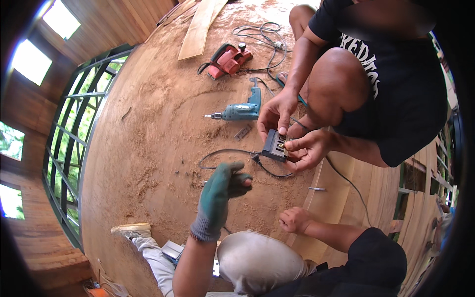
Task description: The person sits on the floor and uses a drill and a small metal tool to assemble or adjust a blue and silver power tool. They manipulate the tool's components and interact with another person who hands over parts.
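Note:
My left hand, in a green-coated glove with a grey cuff, is raised above the wooden floor. Its fingers are half bent and apart, one bare fingertip pokes out, and nothing is in it. Beyond it lies a black cord with a plug. My bare right hand is curled into a loose fist beside my knee, with nothing seen in it. Across from me, a crouching person's two hands hold a dark rectangular block with a slotted metal plate. That person's fingers pinch at a small brass-coloured piece on the plate.
A teal power drill and a red electric planer lie on the floor among wood shavings. Pale boards and a coiled cable are farther off. A pen lies right of centre. A green-framed window stands at left.

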A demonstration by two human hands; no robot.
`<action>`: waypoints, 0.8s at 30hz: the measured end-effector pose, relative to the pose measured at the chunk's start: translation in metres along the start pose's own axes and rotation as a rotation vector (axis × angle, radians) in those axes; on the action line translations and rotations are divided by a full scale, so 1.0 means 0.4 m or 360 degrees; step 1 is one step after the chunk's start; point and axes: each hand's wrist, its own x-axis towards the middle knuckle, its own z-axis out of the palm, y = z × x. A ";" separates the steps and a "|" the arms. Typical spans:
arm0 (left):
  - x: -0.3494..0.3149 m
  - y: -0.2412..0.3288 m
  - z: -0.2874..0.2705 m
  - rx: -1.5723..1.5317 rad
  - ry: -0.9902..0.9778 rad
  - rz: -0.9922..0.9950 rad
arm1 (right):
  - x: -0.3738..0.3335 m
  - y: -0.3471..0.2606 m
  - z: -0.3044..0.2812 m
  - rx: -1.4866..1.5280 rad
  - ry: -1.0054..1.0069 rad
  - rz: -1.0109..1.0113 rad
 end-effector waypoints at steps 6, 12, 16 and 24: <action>0.079 0.105 0.167 0.0301 0.0060 -0.0160 | -0.007 0.005 0.005 -0.0010 0.0011 -0.0006; 0.111 0.104 0.201 0.0188 0.0004 -0.0229 | -0.016 0.013 0.021 0.0016 0.0069 -0.0014; 0.118 0.084 0.201 0.0054 -0.0106 -0.0018 | -0.019 0.017 0.027 0.0081 0.0080 -0.0037; 0.115 0.066 0.164 0.0187 -0.0254 -0.0115 | -0.021 0.015 0.027 0.0028 0.0106 -0.0018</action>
